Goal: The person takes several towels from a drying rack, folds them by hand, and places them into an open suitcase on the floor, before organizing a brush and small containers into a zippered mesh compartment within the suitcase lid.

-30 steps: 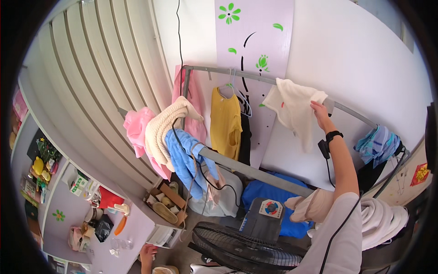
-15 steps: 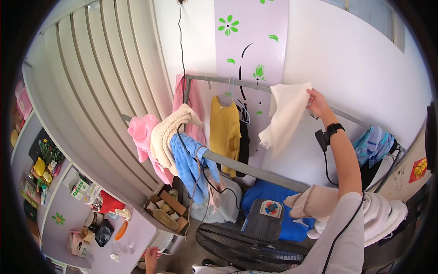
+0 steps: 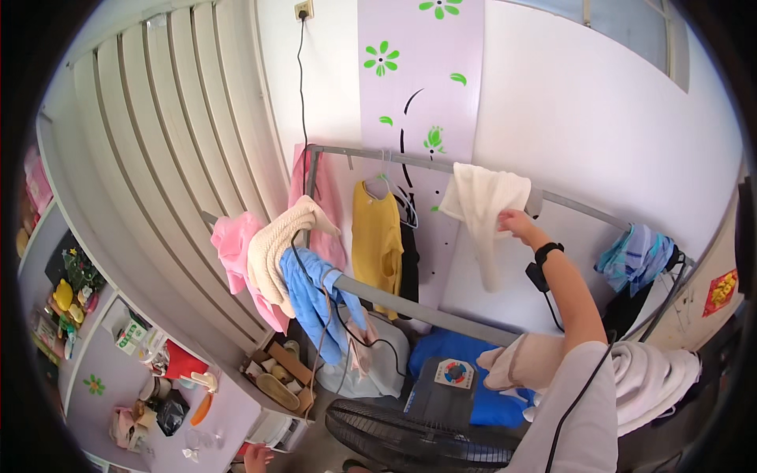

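A white knitted garment (image 3: pixel 477 206) hangs folded over the rear grey rail of a drying rack (image 3: pixel 426 163). My right hand (image 3: pixel 516 225) is at its right side below the rail, with the fingers closed on a fold of the cloth. A black watch-like band with a cable is on that wrist. My left hand (image 3: pixel 256 459) shows only in part at the lower edge, near the desk; its fingers look loosely apart and no object shows in them. To the left of the garment, a yellow top (image 3: pixel 377 244) hangs on a hanger.
Pink, cream and blue clothes (image 3: pixel 314 296) drape over the rack's left end. White and beige clothes (image 3: pixel 646 386) hang on the near right, a blue striped cloth (image 3: pixel 637 256) at the far right. A black fan (image 3: pixel 418 437) stands below. Loose cables cross the front rail.
My right hand has moved down and left from the garment's top corner. The garment now lies over the rail, its lower part hanging. My left hand has dropped lower in view.
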A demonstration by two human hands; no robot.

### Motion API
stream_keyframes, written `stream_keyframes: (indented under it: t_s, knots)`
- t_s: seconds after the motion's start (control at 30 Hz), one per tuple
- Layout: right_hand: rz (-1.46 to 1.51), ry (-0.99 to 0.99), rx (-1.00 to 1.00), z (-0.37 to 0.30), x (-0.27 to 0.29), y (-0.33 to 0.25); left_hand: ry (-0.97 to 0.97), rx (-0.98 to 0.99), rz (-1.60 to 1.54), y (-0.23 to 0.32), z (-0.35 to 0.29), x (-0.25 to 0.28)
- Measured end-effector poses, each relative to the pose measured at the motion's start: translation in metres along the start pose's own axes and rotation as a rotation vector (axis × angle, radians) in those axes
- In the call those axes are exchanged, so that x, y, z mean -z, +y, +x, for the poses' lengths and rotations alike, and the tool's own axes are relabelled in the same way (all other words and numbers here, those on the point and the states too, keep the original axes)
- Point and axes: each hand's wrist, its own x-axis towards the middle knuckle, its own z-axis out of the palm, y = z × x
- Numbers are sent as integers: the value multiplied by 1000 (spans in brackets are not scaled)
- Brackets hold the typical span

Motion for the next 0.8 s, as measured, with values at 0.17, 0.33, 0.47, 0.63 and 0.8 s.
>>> stream_keyframes:
  t_s: [0.17,0.33,0.47,0.63,0.8]
  knots:
    - [-178,476,-32,37,26,39,30,-106,207,-57,19,28]
    - [-571,606,34,77,85,74,-84,31,-208,-70,12,49]
    - [-516,721,151,68,74,63,24,-6,88,-17,-8,35]
    - [-749,636,135,54,81,47,37,-14,110,6,-9,17]
    - [-707,642,287,79,98,63,-23,-29,65,6,2,5]
